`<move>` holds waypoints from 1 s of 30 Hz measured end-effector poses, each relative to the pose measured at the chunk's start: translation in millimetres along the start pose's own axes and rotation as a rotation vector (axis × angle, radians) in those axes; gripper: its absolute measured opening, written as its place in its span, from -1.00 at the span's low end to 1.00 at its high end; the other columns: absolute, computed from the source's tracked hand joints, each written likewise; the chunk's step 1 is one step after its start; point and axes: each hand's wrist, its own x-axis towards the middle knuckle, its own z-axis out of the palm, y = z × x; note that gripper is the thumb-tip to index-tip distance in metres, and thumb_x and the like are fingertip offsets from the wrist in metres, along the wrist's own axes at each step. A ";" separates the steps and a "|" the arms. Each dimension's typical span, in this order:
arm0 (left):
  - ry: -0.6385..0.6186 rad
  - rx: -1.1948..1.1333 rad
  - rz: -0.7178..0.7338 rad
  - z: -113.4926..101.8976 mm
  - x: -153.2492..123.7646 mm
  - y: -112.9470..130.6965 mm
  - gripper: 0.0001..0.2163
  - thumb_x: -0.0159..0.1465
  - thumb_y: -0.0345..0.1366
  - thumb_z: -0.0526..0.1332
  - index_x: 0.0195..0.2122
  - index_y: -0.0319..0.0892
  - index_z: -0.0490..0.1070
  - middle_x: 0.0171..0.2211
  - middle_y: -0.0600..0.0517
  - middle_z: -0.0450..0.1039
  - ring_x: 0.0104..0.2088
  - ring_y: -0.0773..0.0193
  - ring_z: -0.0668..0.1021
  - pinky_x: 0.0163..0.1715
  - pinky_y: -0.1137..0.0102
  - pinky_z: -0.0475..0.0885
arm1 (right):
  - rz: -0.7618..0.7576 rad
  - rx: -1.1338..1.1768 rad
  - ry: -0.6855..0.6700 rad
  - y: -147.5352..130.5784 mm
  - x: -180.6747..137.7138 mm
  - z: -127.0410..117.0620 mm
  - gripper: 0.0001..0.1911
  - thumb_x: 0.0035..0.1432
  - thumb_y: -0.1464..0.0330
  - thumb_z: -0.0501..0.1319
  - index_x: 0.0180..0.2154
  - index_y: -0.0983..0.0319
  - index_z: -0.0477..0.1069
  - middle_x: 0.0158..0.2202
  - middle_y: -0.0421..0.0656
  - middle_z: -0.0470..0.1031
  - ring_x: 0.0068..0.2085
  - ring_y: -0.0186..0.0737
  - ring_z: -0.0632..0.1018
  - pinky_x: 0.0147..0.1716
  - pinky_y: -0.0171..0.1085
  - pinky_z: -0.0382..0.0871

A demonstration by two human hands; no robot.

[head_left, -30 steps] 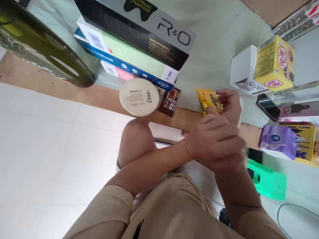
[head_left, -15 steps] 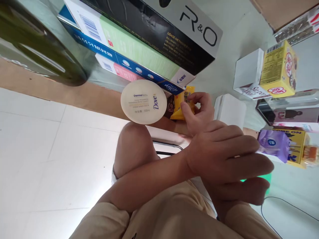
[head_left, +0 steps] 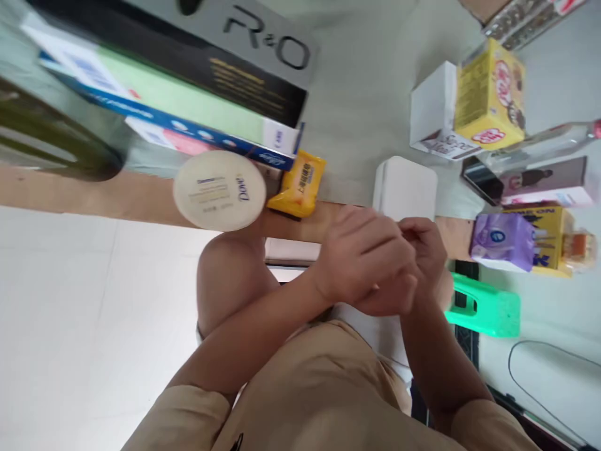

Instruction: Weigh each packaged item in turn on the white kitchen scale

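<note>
My left hand [head_left: 364,260] and my right hand [head_left: 425,254] are together above my lap, at the table's front edge. The left one is closed, its fingers curled; anything inside is hidden. My right hand is pinched behind it, fingertips bent together and partly covered, so I cannot make out whether it holds something. Just behind them lies a white rounded case [head_left: 406,186]. To the left, a yellow snack packet [head_left: 305,185] with dark lettering rests against the end of the row of boxes, touched by neither hand. Beside it stands a round cream Dove jar [head_left: 219,190].
A black-and-silver box [head_left: 188,62], a green-and-white box [head_left: 183,97] and a blue box [head_left: 206,134] stand in a row. A dark green bottle [head_left: 51,141] is far left. Right are a yellow box [head_left: 488,94], a purple packet [head_left: 504,241] and a green plastic object [head_left: 493,310].
My right hand has let go of the yellow packet and drawn back to the right. My left hand has curled closed, and the hands now meet. The view has shifted rightward.
</note>
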 end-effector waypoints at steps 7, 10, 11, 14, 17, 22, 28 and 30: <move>-0.126 -0.004 0.072 17.9 -1.2 -15.8 -0.80 0.47 -0.17 0.07 -0.30 -0.05 0.33 -0.45 0.00 0.37 -0.45 0.18 0.38 -0.46 0.14 0.23 | 0.134 -0.111 0.355 69.2 -39.3 -134.2 -0.77 0.13 0.18 0.35 -0.23 0.16 0.48 -0.28 -0.16 0.57 -0.26 -0.20 0.65 -0.19 -0.12 0.61; -0.189 -0.047 0.065 49.1 -5.8 -5.0 -0.80 0.48 -0.15 0.06 -0.27 -0.05 0.36 -0.44 0.00 0.36 -0.45 0.17 0.38 -0.48 0.15 0.22 | 0.234 -0.138 0.458 106.4 -57.8 -180.8 -0.72 0.09 0.20 0.35 -0.16 0.16 0.45 -0.17 -0.14 0.57 -0.13 -0.20 0.66 -0.07 -0.09 0.63; -0.223 -0.080 0.037 66.1 -8.0 3.2 -0.82 0.48 -0.17 0.06 -0.25 -0.05 0.36 -0.43 0.00 0.37 -0.43 0.16 0.40 -0.46 0.16 0.26 | 0.263 -0.141 0.484 118.5 -62.6 -192.7 -0.69 0.08 0.20 0.35 -0.14 0.15 0.44 -0.11 -0.13 0.56 -0.05 -0.17 0.66 -0.02 -0.07 0.63; -0.397 -0.221 -0.047 135.3 -17.7 33.8 -0.84 0.48 -0.15 0.08 -0.16 -0.08 0.35 -0.34 -0.02 0.44 -0.33 0.15 0.49 -0.34 0.18 0.45 | 0.319 -0.135 0.542 151.4 -66.9 -218.6 -0.59 0.06 0.19 0.35 -0.05 0.10 0.39 0.04 -0.09 0.51 0.16 -0.10 0.61 0.11 0.00 0.58; -0.574 -0.318 -0.224 214.4 -29.0 52.7 -0.71 0.53 -0.02 0.03 0.02 -0.09 0.36 -0.06 -0.13 0.55 -0.04 0.08 0.62 -0.04 0.13 0.62 | 0.333 -0.113 0.575 176.4 -54.8 -234.5 -0.51 0.07 0.17 0.33 0.04 0.07 0.34 0.22 -0.04 0.43 0.30 -0.06 0.53 0.26 0.10 0.50; -0.788 -0.291 -0.633 306.4 -45.6 36.1 -0.32 0.48 0.26 0.06 0.38 -0.18 0.18 0.50 -0.35 0.21 0.55 -0.16 0.33 0.52 -0.08 0.38 | 0.258 -0.010 0.545 198.1 -24.7 -240.0 -0.51 0.12 0.21 0.26 0.09 0.03 0.28 0.42 -0.04 0.31 0.44 -0.01 0.43 0.43 0.28 0.29; -0.762 -0.284 -0.704 340.1 -76.6 18.1 -0.27 0.50 0.20 0.09 0.54 0.03 -0.12 0.64 -0.15 -0.06 0.67 -0.12 0.07 0.64 -0.14 0.21 | 0.136 0.180 0.598 216.5 -11.4 -220.4 -0.35 0.12 0.09 0.22 0.25 -0.07 0.21 0.28 -0.08 0.36 0.31 -0.02 0.53 0.36 0.21 0.42; -0.736 -0.287 -0.662 337.5 -80.6 23.1 -0.30 0.52 0.16 0.05 0.56 0.10 -0.21 0.64 -0.12 -0.09 0.67 -0.11 0.05 0.66 -0.15 0.17 | 0.146 0.208 0.592 220.6 -11.1 -217.5 -0.28 0.15 0.04 0.15 0.34 -0.08 0.18 0.29 -0.06 0.35 0.32 -0.01 0.52 0.33 0.20 0.47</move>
